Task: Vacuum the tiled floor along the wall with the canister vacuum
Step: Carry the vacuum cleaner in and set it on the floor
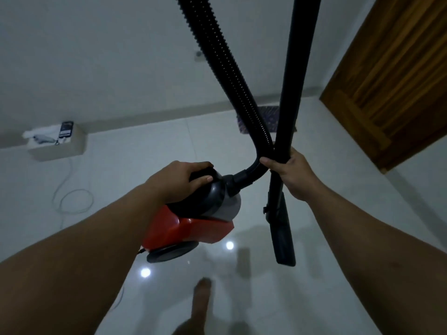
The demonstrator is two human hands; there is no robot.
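Observation:
A red and grey canister vacuum (191, 228) hangs above the glossy white tiled floor (242, 298), carried by its black top handle in my left hand (180, 181). Its ribbed black hose (225, 68) curves up from the canister's front and out of the top of the view. My right hand (291, 174) is closed around the rigid black wand (294, 93), near where the hose bends. The wand's lower end carries a narrow black nozzle (283, 233) that hangs clear of the floor. The white wall (108, 56) runs behind.
A low box (58, 143) with a phone and cloth on it sits by the wall at left, a white cable (70, 197) looping on the floor. A wooden door (396, 76) stands at right. A dark patterned mat (268, 118) lies by the wall. My bare foot (202, 301) is below.

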